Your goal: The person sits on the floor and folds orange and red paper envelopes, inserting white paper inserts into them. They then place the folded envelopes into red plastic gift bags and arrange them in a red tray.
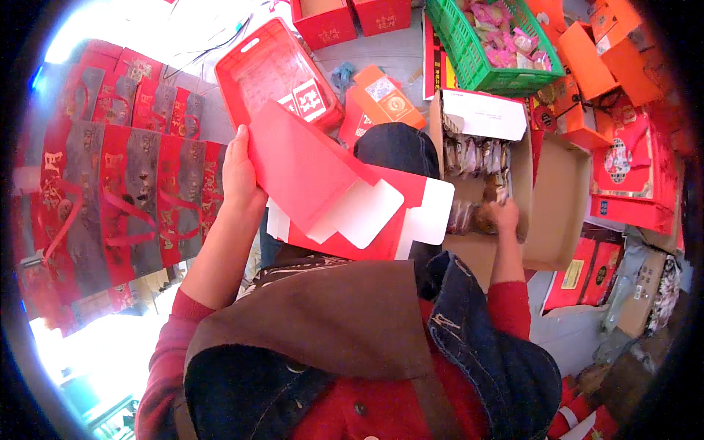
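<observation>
My left hand (242, 180) grips the left side of a red folding carton (301, 165), its thumb up along the edge. The carton is tilted, with its white-lined flaps open toward the right, and it lies over my lap. To the right, my right hand (504, 216) reaches into a brown cardboard box (469, 257) with its fingers closed on a small wrapped packet (500, 192). Rows of similar clear-wrapped packets (477, 155) with dark contents fill that box. A white printed card (484, 115) lies at its far end.
A red plastic crate (253, 73) holding red-and-white boxes stands ahead. Beyond the cardboard box is a green basket (462, 44) of pink-wrapped packets. Red and grey gift bags (132, 176) line the left. Orange boxes (587, 62) pile up at the far right.
</observation>
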Available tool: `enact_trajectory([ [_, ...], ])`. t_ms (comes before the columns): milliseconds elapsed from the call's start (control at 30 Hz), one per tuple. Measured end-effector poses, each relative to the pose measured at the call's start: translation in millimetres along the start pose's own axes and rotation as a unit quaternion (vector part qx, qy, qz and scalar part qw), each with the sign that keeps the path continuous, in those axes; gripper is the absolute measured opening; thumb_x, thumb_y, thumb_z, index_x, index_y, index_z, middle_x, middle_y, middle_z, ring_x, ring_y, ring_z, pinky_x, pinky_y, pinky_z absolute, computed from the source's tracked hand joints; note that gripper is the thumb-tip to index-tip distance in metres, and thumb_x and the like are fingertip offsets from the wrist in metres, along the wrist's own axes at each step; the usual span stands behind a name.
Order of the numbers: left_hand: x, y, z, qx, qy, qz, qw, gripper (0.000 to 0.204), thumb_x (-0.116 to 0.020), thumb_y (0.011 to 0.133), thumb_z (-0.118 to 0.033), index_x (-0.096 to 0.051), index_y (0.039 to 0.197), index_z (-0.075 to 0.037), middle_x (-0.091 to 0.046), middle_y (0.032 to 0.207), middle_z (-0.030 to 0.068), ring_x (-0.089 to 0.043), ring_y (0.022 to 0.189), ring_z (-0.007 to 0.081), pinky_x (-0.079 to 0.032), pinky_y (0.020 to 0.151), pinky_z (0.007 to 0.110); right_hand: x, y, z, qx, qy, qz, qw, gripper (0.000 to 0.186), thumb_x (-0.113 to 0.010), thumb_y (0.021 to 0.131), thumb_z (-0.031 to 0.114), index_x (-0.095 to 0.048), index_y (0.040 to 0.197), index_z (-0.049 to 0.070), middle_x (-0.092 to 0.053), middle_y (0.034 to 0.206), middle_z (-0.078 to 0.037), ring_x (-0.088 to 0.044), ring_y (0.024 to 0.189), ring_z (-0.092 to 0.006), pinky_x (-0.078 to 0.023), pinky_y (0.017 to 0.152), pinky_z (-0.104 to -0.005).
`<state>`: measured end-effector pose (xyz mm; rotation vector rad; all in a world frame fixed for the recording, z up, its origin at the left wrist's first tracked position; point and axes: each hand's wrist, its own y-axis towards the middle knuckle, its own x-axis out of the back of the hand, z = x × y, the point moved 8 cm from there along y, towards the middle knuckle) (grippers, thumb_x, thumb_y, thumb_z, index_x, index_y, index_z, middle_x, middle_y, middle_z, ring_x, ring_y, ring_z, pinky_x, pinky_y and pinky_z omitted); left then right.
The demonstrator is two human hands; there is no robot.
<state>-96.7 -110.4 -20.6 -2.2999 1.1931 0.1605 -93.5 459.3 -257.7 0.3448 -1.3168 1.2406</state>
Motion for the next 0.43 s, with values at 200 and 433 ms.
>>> enact_trajectory([
  [200, -12.0, -4.5, 1.3, -0.025, 0.03, 0.027, 0.999, 0.031, -0.047, 0.095, -0.028, -0.054, 0.108, -0.001, -0.061, 0.103, 0.0095, -0.059, 0.094, 0.0185, -0.048, 0.084, 0.033, 176.7, -161.7, 146.7, 0.226, 0.534, -0.011, 0.814, 0.03, -0.067, 0.071, 0.001, -0.059, 0.1, 0.005, -0.062, 0.097, -0.007, -0.06, 0.087, -0.0193, -0.048, 0.077, -0.029],
  [433, -10.1, -7.6, 1.0, -0.134, 0.172, -0.03, 0.976, 0.026, -0.059, 0.09, -0.026, -0.054, 0.101, -0.003, -0.058, 0.086, 0.0046, -0.054, 0.08, 0.0122, -0.046, 0.074, 0.027, 133.6, -317.2, 282.5, 0.616, -0.066, 0.005, 0.785, 0.039, -0.075, 0.069, 0.015, -0.057, 0.104, 0.009, -0.06, 0.108, -0.005, -0.058, 0.092, -0.0277, -0.049, 0.081, -0.0405],
])
